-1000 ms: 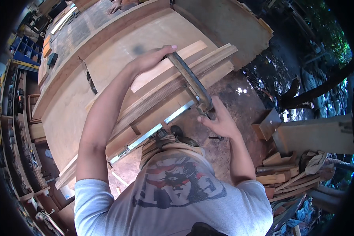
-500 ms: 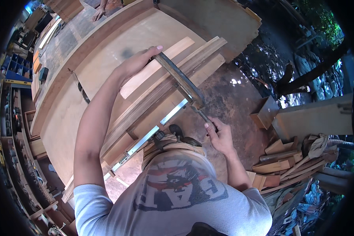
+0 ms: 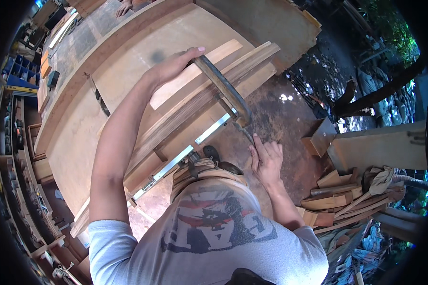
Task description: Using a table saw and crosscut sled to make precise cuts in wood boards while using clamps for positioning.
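A long metal bar clamp lies across several wooden strips stacked along the near edge of a plywood panel. My left hand holds the clamp's far end, thumb over its top, beside a pale board. At the near end, my right hand has the clamp's screw handle between thumb and fingers, the fingers fairly straight. Part of the handle is hidden behind that hand. Beneath the strips, close to my waist, runs a silver metal rail.
A curved wooden edge rises along the panel's far side. Another person's hand rests on the far worktop. Shelves of tools line the left. Offcuts are piled at right, near an open wooden box.
My right hand's fingers have straightened from a closed grip on the handle and sit slightly lower. The clamp, left hand and strips appear shifted a little to the right in view.
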A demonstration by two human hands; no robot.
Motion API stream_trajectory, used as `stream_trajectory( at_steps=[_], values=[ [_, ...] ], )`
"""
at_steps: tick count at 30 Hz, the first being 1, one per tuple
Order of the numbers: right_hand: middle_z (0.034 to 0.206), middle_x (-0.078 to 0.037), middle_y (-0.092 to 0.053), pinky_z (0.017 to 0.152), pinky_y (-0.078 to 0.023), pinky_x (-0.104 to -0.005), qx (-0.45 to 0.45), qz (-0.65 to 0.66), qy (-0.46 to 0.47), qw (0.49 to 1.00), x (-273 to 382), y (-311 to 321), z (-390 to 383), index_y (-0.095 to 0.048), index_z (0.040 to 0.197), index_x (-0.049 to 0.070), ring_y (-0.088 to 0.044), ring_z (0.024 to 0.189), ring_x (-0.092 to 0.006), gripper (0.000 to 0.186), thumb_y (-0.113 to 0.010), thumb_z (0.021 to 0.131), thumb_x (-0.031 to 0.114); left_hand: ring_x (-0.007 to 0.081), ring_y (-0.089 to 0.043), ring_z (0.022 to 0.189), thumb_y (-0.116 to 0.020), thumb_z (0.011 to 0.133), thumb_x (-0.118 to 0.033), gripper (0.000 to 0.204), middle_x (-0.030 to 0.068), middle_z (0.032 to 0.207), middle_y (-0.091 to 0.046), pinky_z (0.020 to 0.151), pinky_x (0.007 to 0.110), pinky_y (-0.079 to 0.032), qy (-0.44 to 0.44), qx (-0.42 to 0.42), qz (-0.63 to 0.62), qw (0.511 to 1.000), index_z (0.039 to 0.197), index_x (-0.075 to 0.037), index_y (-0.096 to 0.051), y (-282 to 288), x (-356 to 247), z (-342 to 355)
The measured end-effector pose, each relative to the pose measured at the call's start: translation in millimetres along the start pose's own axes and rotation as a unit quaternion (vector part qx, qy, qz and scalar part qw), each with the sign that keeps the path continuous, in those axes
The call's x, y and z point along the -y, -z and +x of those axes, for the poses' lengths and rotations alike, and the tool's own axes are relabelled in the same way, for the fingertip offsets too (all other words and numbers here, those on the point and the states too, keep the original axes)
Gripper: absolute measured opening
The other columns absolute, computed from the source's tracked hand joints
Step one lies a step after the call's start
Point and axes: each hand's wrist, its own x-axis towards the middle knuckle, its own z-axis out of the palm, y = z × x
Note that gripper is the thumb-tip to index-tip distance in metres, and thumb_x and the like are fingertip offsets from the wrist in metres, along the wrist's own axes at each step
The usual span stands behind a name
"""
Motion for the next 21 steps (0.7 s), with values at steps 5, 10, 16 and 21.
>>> stream_trajectory(
  at_steps=[5, 10, 16, 21],
  values=[
    [0.100, -0.009, -0.066, 0.097, -0.041, -0.0450, -0.057, 0.016, 0.019, 0.998, -2, 14, 5, -0.067, 0.131, 0.001, -0.059, 0.095, -0.0277, 0.046, -0.079, 0.090, 0.017, 0.0352, -0.044, 0.147, -0.047, 0.095, -0.078, 0.095, 0.0221, 0.159, -0.048, 0.123, 0.043, -0.029, 0.001, -0.001, 0.000, 1.000, 0.153, -0.002, -0.053, -1, -1, -3],
    [0.111, -0.012, -0.067, 0.097, -0.046, -0.0405, -0.168, 0.326, -0.297, 0.881, -29, -10, -14, -0.054, 0.142, -0.002, -0.060, 0.099, -0.0231, 0.058, -0.078, 0.095, 0.022, 0.0349, -0.045, 0.147, -0.047, 0.097, -0.076, 0.092, 0.0221, 0.158, -0.050, 0.123, 0.042, -0.030, -0.016, 0.003, -0.012, 1.000, 0.152, -0.003, -0.054, -2, 5, 4],
    [0.112, -0.013, -0.073, 0.081, -0.055, -0.0315, -0.117, 0.397, -0.215, 0.884, -9, -6, -21, -0.069, 0.107, 0.002, -0.067, 0.097, -0.0201, 0.012, -0.072, 0.096, 0.001, 0.0332, -0.047, 0.145, -0.047, 0.098, -0.075, 0.090, 0.0205, 0.156, -0.052, 0.122, 0.041, -0.031, -0.007, 0.003, -0.003, 1.000, 0.151, -0.003, -0.055, -3, -7, -5],
    [0.115, -0.015, -0.070, 0.080, -0.055, -0.0381, -0.088, 0.197, 0.009, 0.976, -13, 4, -18, -0.073, 0.095, 0.005, -0.066, 0.097, -0.0316, 0.025, -0.073, 0.074, -0.008, 0.0331, -0.050, 0.141, -0.048, 0.098, -0.074, 0.088, 0.0204, 0.153, -0.055, 0.121, 0.041, -0.032, -0.015, -0.013, 0.010, 1.000, 0.150, -0.003, -0.056, -3, 0, -1]
  ],
)
